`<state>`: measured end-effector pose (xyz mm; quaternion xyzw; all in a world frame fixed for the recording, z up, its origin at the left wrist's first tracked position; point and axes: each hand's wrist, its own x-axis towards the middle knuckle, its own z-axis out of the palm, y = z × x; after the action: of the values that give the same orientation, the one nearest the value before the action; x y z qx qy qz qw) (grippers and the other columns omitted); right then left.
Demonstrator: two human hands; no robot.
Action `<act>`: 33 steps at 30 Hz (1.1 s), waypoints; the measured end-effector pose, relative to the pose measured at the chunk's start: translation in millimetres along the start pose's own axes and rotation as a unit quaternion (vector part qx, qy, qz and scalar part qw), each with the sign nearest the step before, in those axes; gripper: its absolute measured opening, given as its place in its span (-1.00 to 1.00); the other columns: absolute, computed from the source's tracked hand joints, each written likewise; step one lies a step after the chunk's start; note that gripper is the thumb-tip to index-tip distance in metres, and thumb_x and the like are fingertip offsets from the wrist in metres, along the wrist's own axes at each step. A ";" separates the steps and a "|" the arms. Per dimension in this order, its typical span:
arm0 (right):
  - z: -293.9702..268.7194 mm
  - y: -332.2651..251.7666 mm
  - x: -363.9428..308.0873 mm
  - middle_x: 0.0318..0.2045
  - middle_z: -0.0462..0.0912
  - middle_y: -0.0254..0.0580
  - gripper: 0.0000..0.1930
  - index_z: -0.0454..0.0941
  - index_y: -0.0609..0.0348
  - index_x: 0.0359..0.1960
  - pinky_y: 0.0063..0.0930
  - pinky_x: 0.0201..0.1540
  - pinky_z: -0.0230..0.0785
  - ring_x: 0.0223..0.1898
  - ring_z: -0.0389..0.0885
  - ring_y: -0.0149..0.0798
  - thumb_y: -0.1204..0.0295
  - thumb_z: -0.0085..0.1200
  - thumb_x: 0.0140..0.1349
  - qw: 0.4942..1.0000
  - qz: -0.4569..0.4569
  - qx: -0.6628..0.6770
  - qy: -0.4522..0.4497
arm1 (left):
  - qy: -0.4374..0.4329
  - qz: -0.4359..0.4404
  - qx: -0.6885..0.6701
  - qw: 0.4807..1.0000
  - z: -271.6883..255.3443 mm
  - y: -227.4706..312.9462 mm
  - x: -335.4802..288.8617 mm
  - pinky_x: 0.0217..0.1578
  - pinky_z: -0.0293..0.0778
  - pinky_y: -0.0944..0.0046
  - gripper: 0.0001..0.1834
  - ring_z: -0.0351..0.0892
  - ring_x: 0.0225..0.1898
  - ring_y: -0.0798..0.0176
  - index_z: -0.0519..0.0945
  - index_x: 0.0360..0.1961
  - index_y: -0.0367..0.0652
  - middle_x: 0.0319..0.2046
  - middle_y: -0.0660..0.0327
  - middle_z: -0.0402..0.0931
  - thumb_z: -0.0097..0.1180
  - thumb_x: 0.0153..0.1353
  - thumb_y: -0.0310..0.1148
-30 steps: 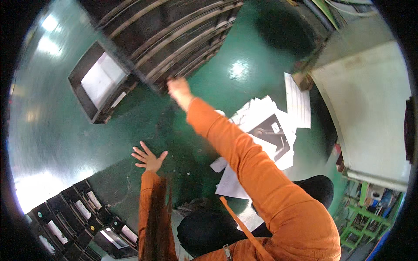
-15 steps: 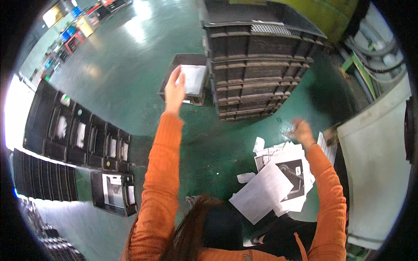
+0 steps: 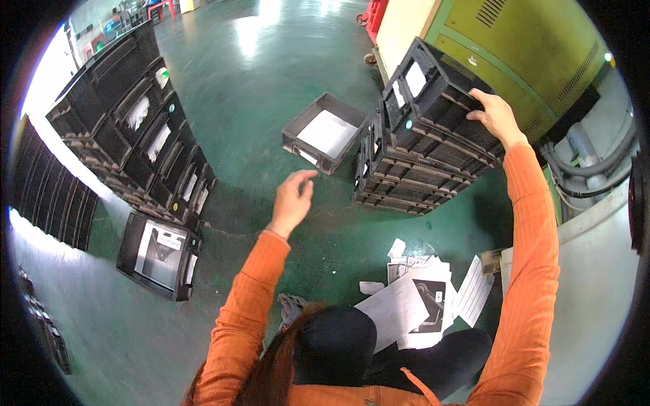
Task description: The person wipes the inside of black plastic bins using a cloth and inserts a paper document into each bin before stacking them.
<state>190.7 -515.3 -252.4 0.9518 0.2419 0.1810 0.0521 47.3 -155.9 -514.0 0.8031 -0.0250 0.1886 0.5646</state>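
My right hand (image 3: 501, 120) is at the right end of the top black plastic crate (image 3: 437, 116), fingers and thumb closed about its rim. This crate sits turned at an angle on a stack of similar crates (image 3: 399, 177). My left hand (image 3: 292, 204) hangs over the floor, empty, with fingers apart and a little bent. Just beyond it stands a low black crate (image 3: 306, 152) with white paper (image 3: 328, 132) lying inside. Loose printed sheets (image 3: 399, 308) are spread on the floor by my knees.
Tall stacked black crates (image 3: 139, 128) rise on the left, beside a single crate (image 3: 183, 287) with a printed sheet in it. A green machine cabinet (image 3: 518, 51) stands behind the right stack. Grey hoses (image 3: 596, 162) and a pale panel (image 3: 592, 271) are at the right.
My right hand has risen from beside the papers to the top crate's rim. My left hand has moved back from the low crate. The view has shifted, and the top crate now sits turned.
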 end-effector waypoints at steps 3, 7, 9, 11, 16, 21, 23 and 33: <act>1.4 -11.0 2.9 -0.20 0.58 -0.07 -0.58 0.43 0.04 -0.13 -0.15 -0.12 0.33 -0.09 0.49 0.03 0.34 0.21 -0.10 1.000 0.024 0.009 -0.010 | 0.028 0.004 0.015 1.000 -20.8 19.6 7.2 -0.15 0.45 0.30 -0.74 0.51 -0.11 0.22 0.54 -0.10 -0.15 -0.09 0.12 0.50 -0.02 0.17 -0.47; 16.0 -31.2 10.1 -0.22 0.58 -0.07 -0.60 0.44 0.04 -0.15 -0.15 -0.14 0.35 -0.12 0.51 0.02 0.37 0.21 -0.10 0.998 -0.019 -0.038 0.035 | -0.012 0.101 0.029 0.994 24.8 29.6 23.8 -0.13 0.44 0.28 -0.73 0.52 -0.12 0.15 0.53 -0.11 -0.19 -0.09 0.11 0.50 0.05 0.14 -0.43; 17.2 -34.8 15.2 -0.24 0.58 -0.08 -0.60 0.44 0.04 -0.15 -0.14 -0.16 0.36 -0.13 0.52 0.01 0.38 0.21 -0.10 0.998 0.008 -0.065 0.010 | -0.045 0.125 0.031 0.991 61.7 27.9 38.4 -0.04 0.38 0.22 -0.64 0.47 -0.05 0.04 0.49 -0.07 -0.25 -0.05 0.04 0.46 0.12 0.09 -0.35; 14.1 -50.4 18.7 -0.27 0.59 -0.11 -0.62 0.45 0.05 -0.17 -0.12 -0.20 0.36 -0.15 0.53 -0.01 0.37 0.21 -0.08 0.994 0.028 -0.100 -0.012 | -0.061 0.113 0.051 0.990 93.2 25.4 54.5 0.08 0.28 0.14 -0.46 0.34 0.08 -0.06 0.39 0.03 -0.32 0.05 -0.07 0.35 0.18 0.05 -0.25; 30.0 -44.1 17.1 -0.25 0.60 -0.22 -0.60 0.44 -0.01 -0.14 -0.11 -0.19 0.30 -0.15 0.55 -0.11 0.32 0.22 -0.08 0.987 0.034 -0.154 0.007 | -0.099 0.078 0.113 0.986 161.8 30.8 103.7 0.21 0.08 0.11 -0.04 0.00 0.28 -0.08 0.02 0.24 -0.42 0.25 -0.16 0.00 0.24 -0.02 -0.07; 24.3 -55.0 31.1 -0.19 0.57 -0.10 -0.53 0.43 0.09 -0.12 -0.10 -0.17 0.32 -0.10 0.52 -0.05 0.31 0.26 -0.12 0.985 0.048 -0.146 -0.073 | -0.051 0.086 0.065 0.993 191.8 24.9 140.1 0.17 0.02 -0.25 0.22 -0.11 0.33 -0.05 -0.13 0.29 -0.33 0.29 -0.06 -0.07 0.36 -0.22 0.03; 28.5 -61.1 39.7 -0.19 0.57 -0.05 -0.50 0.43 0.13 -0.12 -0.12 -0.13 0.33 -0.11 0.52 -0.02 0.30 0.28 -0.14 0.990 0.066 -0.095 -0.081 | -0.088 0.075 0.044 0.992 188.1 14.6 151.9 0.16 0.01 -0.27 0.23 -0.05 0.31 -0.03 -0.12 0.28 -0.37 0.26 -0.06 0.00 0.35 -0.24 0.08; 20.8 -27.9 42.0 -0.13 0.56 0.00 -0.45 0.46 0.29 -0.08 -0.33 0.03 0.30 -0.04 0.49 -0.04 0.42 0.28 -0.22 0.999 0.024 0.010 -0.035 | 0.016 0.136 0.221 0.965 211.4 9.7 133.4 0.13 -0.28 -0.47 0.00 0.03 0.26 -0.14 0.25 0.03 -0.48 0.05 -0.11 0.29 0.09 -0.12 0.30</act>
<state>220.4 -470.9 -263.5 0.9636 0.2187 0.1460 0.0472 226.6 -330.1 -522.6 0.8939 -0.0825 0.2778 0.3420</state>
